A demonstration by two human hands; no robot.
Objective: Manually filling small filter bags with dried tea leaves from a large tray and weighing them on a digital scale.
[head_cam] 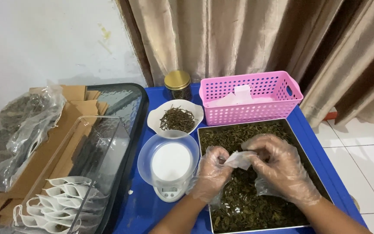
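Observation:
Both my hands wear clear plastic gloves and meet over a metal tray filled with dried green-brown leaves. My left hand and my right hand together pinch a small white filter bag, holding it just above the leaves. A small white kitchen scale with a clear round bowl on top stands right beside my left hand.
A pink plastic basket with white bags stands behind the tray. A white dish of dark twigs and a gold-lidded jar sit behind the scale. At left, a clear box holds filled white bags, beside cardboard and a plastic sack.

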